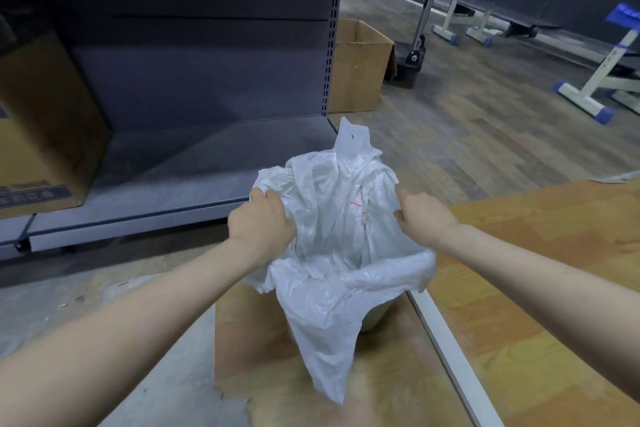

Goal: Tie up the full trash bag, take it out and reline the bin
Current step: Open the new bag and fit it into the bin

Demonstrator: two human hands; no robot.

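On the left side, my left hand grips the rim of the white trash bag, fingers curled into the plastic. Between both grips the bag hangs open over the bin, mostly hiding it. To the right, my right hand pinches the opposite rim.

The bag is thin, crinkled, translucent white plastic with a slight sheen. The box is matt brown cardboard. The shelf is matt grey metal; the floor is wood-grain.
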